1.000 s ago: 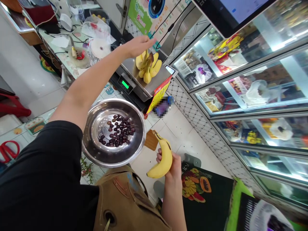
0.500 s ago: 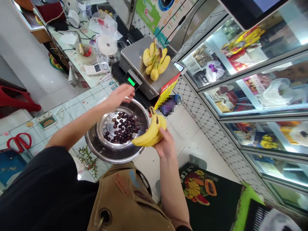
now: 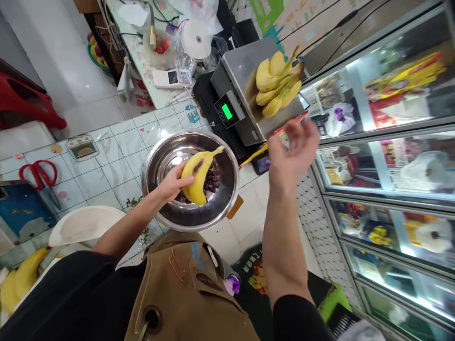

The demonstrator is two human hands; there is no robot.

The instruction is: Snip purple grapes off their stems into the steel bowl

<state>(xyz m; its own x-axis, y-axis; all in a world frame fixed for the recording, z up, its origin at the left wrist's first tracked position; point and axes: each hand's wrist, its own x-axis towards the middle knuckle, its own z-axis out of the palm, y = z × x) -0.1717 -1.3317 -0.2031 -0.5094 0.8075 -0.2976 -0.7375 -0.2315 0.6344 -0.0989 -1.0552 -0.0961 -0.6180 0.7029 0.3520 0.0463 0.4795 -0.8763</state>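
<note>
My left hand (image 3: 174, 182) grips a yellow banana piece (image 3: 197, 177) with a dark spot, held over a steel bowl (image 3: 227, 208). Dark round fruits (image 3: 212, 181) lie in the bowl, partly hidden by the banana. My right hand (image 3: 294, 144) is raised near the front right edge of the scale, fingers apart and curled, holding nothing. On the metal plate of the scale (image 3: 245, 61) rests a bunch of bananas (image 3: 277, 85), and its display (image 3: 226, 112) glows green.
Red scissors (image 3: 40, 175) lie on the tiled counter (image 3: 121, 142) at left, near a white basin (image 3: 85, 225). More bananas (image 3: 26, 274) are at the lower left. A glass-fronted fridge (image 3: 384, 199) stands at right. A phone (image 3: 263, 164) lies beside the scale.
The held banana has passed from my right hand to my left. My right hand has moved up toward the scale, and the bunch there is turned differently. The view has shifted.
</note>
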